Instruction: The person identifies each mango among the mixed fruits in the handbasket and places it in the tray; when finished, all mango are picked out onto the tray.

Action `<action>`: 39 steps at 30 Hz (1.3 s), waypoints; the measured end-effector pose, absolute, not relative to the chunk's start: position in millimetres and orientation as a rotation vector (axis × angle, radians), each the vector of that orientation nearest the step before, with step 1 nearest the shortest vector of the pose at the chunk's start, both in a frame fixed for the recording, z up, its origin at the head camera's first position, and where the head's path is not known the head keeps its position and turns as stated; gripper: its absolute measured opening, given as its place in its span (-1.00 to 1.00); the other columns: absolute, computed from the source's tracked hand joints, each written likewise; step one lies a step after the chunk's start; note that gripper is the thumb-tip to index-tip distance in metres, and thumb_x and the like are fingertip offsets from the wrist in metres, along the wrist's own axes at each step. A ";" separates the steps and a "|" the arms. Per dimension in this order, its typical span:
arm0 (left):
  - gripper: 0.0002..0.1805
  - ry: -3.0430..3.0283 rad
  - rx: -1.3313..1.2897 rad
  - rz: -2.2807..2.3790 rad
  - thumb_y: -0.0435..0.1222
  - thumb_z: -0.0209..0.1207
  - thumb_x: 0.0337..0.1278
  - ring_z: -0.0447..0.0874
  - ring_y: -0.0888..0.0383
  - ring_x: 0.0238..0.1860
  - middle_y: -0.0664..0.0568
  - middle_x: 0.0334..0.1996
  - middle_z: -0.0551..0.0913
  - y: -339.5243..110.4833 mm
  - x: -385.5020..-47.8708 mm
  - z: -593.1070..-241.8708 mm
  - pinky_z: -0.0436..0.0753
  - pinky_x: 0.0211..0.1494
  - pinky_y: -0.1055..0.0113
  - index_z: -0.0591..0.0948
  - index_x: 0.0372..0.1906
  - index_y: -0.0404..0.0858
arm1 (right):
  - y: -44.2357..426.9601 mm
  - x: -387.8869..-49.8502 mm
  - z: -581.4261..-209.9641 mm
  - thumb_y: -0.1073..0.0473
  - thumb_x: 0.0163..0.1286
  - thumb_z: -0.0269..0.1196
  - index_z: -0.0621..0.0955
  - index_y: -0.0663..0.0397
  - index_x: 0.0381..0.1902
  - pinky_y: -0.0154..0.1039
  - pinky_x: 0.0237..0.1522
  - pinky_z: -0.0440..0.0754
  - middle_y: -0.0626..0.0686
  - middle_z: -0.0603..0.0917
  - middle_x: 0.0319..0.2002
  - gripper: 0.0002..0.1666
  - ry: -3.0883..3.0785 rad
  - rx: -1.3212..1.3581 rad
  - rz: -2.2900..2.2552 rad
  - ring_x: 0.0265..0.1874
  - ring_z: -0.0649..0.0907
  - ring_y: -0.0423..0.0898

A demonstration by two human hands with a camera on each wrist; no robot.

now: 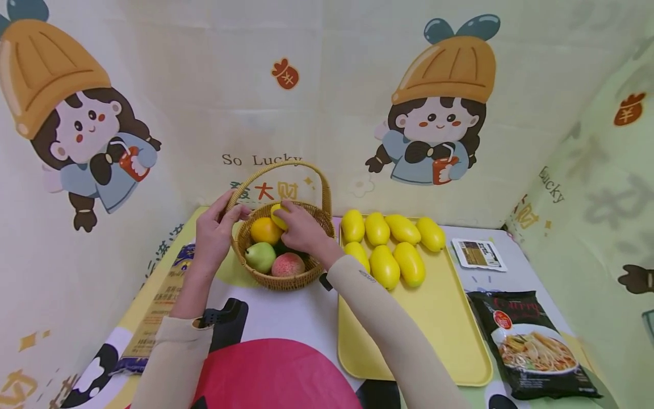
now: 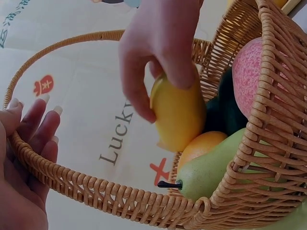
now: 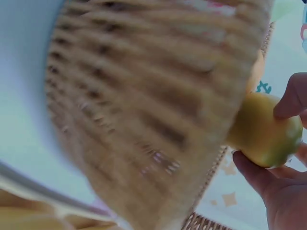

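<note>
A wicker basket (image 1: pixel 283 281) with a tall arched handle stands on the table. My left hand (image 1: pixel 214 236) holds the left side of the handle, thumb in front and fingers behind. My right hand (image 1: pixel 305 230) grips a yellow mango (image 2: pixel 178 112) at the basket's far side, above the other fruit; the mango also shows in the right wrist view. An orange (image 1: pixel 265 230), a green pear (image 1: pixel 260 257) and a pink peach (image 1: pixel 288 265) lie in the basket. Dark green produce (image 2: pixel 230 105) is partly hidden behind them.
Right of the basket, a yellow tray (image 1: pixel 434 329) bears several mangoes (image 1: pixel 385 267). Beyond its right edge lie a small white packet (image 1: pixel 478 254) and a black noodle bag (image 1: pixel 533 341). A long noodle package (image 1: pixel 158 312) lies at the left. Printed cloth walls (image 1: pixel 332 113) enclose the table.
</note>
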State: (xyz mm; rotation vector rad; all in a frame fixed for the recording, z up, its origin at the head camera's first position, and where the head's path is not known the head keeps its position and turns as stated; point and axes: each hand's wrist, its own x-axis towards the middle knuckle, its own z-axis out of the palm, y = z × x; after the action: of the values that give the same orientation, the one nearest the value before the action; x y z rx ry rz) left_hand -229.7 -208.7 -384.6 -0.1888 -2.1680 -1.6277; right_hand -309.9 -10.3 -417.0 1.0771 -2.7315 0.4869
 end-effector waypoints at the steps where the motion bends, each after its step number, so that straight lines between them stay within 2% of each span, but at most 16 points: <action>1: -0.53 -2.172 -0.184 -1.621 -0.11 0.02 0.49 0.68 0.34 -0.17 0.23 -0.23 0.70 -209.3 -229.6 -384.3 0.60 0.07 0.63 0.43 0.41 -0.03 | -8.6 -309.1 -417.1 0.31 0.22 0.18 0.54 0.00 0.28 -0.10 0.43 0.42 0.13 0.38 0.40 -0.39 -2.736 1.074 0.496 0.30 0.50 0.08; 13: -0.50 -2.202 -0.168 -1.595 -0.08 0.01 0.49 0.68 0.33 -0.16 0.10 -0.15 0.72 -210.1 -229.0 -384.1 0.57 0.12 0.63 0.39 0.44 0.03 | 18.3 -296.6 -424.1 0.34 0.23 0.17 0.56 0.00 0.28 -0.07 0.48 0.35 0.13 0.36 0.46 -0.39 -2.691 1.150 0.554 0.45 0.38 0.05; 26: -0.51 -2.183 -0.177 -1.594 -0.08 0.03 0.48 0.68 0.34 -0.18 0.19 -0.19 0.71 -210.8 -231.9 -386.1 0.56 0.12 0.66 0.41 0.43 0.02 | 48.7 -272.8 -418.7 0.38 0.20 0.15 0.60 0.01 0.24 -0.06 0.47 0.36 0.10 0.41 0.42 -0.40 -2.637 1.217 0.550 0.44 0.39 0.03; 32: -0.53 -2.173 -0.181 -1.608 -0.12 0.04 0.48 0.70 0.32 -0.19 0.26 -0.23 0.71 -210.0 -233.5 -386.1 0.58 0.06 0.63 0.43 0.41 0.00 | 72.3 -262.4 -415.8 0.36 0.20 0.21 0.59 -0.02 0.24 -0.07 0.41 0.45 0.08 0.38 0.44 -0.39 -2.618 1.172 0.619 0.41 0.42 0.03; 39: -0.54 -2.183 -0.177 -1.592 -0.13 0.04 0.48 0.69 0.29 -0.19 0.22 -0.22 0.72 -210.6 -232.8 -386.7 0.57 0.05 0.62 0.44 0.41 -0.01 | 105.0 -252.9 -409.6 0.36 0.18 0.23 0.59 -0.05 0.26 -0.08 0.24 0.60 0.03 0.38 0.45 -0.37 -2.606 1.102 0.730 0.37 0.46 0.04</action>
State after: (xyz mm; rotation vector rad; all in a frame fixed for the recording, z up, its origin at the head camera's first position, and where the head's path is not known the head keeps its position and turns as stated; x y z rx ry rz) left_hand -232.8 -210.6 -386.7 -0.1768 -2.1831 -1.5924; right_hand -252.9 105.0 -409.6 1.1024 -2.6056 0.7298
